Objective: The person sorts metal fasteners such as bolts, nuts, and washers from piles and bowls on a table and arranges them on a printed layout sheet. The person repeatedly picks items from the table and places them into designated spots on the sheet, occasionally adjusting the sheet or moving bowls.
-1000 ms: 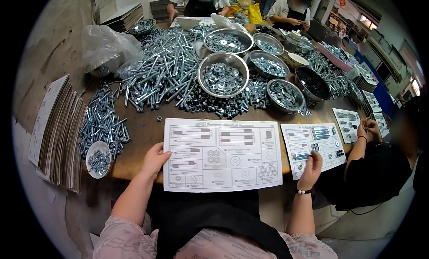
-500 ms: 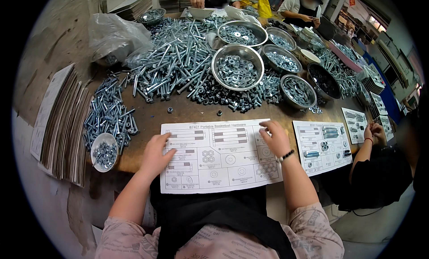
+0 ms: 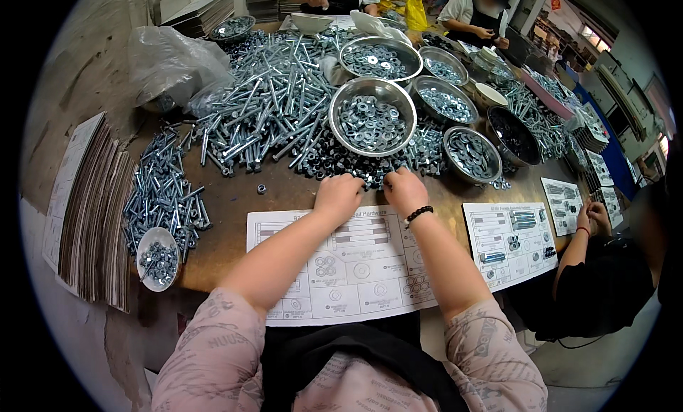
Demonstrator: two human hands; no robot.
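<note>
Both hands reach forward across the printed sheet (image 3: 356, 270) to the near edge of the dark nuts (image 3: 334, 163) heaped on the table (image 3: 235, 199).

Left hand (image 3: 339, 196): knuckles up, fingers curled down, tips at the edge of the nut heap. Grip narrow; fingertips hidden under the hand, so cannot tell whether anything is pinched.

Right hand (image 3: 404, 190): same posture, just beside the left, nearly touching it. Fingers bent down into the nuts at the heap's edge. Grip narrow, contents cannot be told. Black bead bracelet (image 3: 418, 214) on the wrist.

Nut heap lies just behind the sheet's far edge and in front of the large steel bowl (image 3: 373, 115) holding washers. Both forearms lie over the sheet, which shows drawn outlines of hardware in boxes.

Around it:
- Long silver bolts (image 3: 274, 99) in a broad pile left of the bowl, reaching to the back of the table.
- Shorter bolts (image 3: 163, 191) in a separate pile at the left, near a stack of flat cardboard (image 3: 92, 213).
- Small white dish (image 3: 158, 259) with small hardware at the near left corner.
- One loose nut (image 3: 261, 189) alone on bare wood between bolts and sheet.
- More steel bowls (image 3: 472, 153) to the right, with washers and small parts.
- Second printed sheet (image 3: 509, 243) to the right; another person's hands (image 3: 592, 216) at the table's right edge.
- Clear plastic bag (image 3: 167, 63) at the far left.
</note>
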